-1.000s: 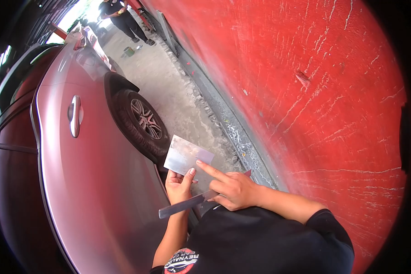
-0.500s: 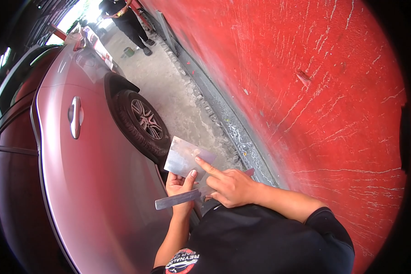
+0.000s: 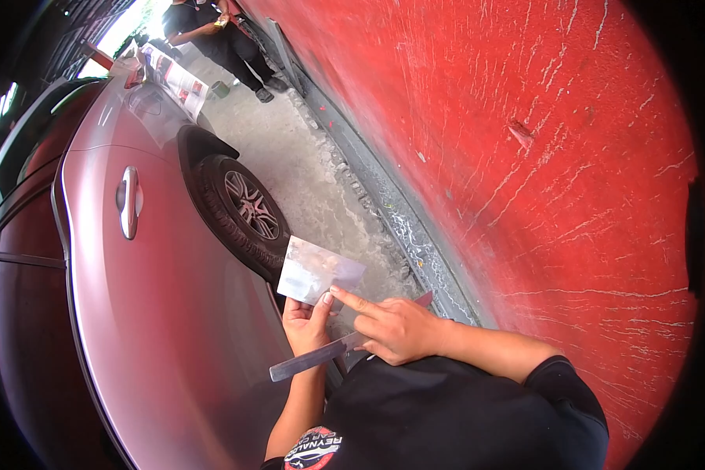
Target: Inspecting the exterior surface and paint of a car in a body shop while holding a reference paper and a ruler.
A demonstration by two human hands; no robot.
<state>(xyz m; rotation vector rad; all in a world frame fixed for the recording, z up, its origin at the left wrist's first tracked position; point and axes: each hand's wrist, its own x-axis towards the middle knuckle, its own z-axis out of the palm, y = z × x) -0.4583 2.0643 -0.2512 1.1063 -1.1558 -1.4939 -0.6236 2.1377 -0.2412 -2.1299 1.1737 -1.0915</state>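
The car door (image 3: 172, 329) is a dull pinkish red with a soft shine, and its handle (image 3: 128, 201) is the same colour. The tyre (image 3: 239, 215) is black, with a grey metal wheel inside. The wall (image 3: 540, 157) is strong red, with many thin white scratches. The ground (image 3: 290, 149) is pale grey. The metal plate (image 3: 315, 272) is silver grey with cloudy spots. The flat blade (image 3: 309, 358) is dark grey. The sleeve (image 3: 446, 415) is black.
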